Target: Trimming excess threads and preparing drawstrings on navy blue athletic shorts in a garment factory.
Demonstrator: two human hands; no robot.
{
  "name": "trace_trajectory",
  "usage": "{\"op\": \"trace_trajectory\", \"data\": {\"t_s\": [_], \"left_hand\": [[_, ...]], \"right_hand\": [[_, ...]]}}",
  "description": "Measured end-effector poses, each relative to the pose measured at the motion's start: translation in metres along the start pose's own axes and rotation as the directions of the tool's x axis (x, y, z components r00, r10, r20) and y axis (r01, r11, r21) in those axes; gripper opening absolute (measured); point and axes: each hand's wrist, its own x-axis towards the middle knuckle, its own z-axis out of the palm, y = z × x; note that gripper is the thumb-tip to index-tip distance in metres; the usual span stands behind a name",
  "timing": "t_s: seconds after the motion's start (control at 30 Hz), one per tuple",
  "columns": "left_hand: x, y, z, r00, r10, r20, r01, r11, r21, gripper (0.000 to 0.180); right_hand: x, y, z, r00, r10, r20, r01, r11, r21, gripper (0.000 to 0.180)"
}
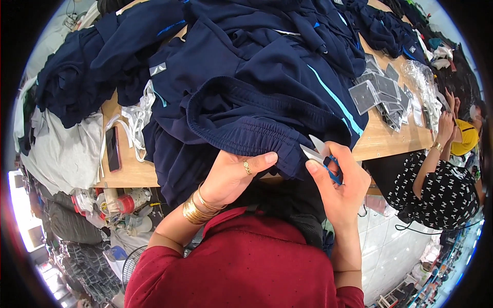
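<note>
The left hand (229, 175) pinches a dark blue garment (241, 110) by its waistband (252, 134) at the near edge of the desk (134, 175); the right hand (343, 179), curled, grasps blue-handled scissors (316, 157). Their blades (310, 153) stand parted beside the waistband.

The left hand (231, 174) pinches, thumb (266, 160) extended, while the right hand (346, 182) grips, half-curled, nearby.

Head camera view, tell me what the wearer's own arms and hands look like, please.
Both hands are gloveless. The left hand wears a patterned gold-coloured ring, with several gold-coloured bangles stacked at its wrist. No jewellery shows on the right hand or its wrist. The dark red shirt has small dark specks, and its sleeves end near the elbows.
</note>
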Motion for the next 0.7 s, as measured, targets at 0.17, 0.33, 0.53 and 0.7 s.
{"op": "trace_trajectory", "data": {"t_s": [0.17,0.33,0.53,0.7], "left_hand": [[-0.0023,0.002,-0.0013,1.0,0.008,-0.021,-0.009,1.0,-0.014,0.031],[-0.0004,0.0009,0.0061,0.999,0.004,-0.045,-0.005,0.999,-0.038,0.031],[-0.0009,0.0021,0.0046,1.0,0.017,-0.023,-0.018,1.0,-0.022,0.029],[-0.0006,0.0015,0.0031,1.0,0.002,-0.001,-0.002,1.0,-0.02,0.029]], "right_hand": [[0.0012,0.0022,0.002,0.994,-0.108,-0.011,0.108,0.994,-0.022,0.023],[-0.0008,0.0036,-0.0016,0.991,-0.126,-0.032,0.123,0.989,-0.085,0.021],[-0.0019,0.0015,0.0021,0.99,-0.143,-0.014,0.141,0.985,-0.097,0.021],[0.0006,0.0018,0.0034,0.98,-0.195,-0.031,0.189,0.973,-0.131,0.023]]}}
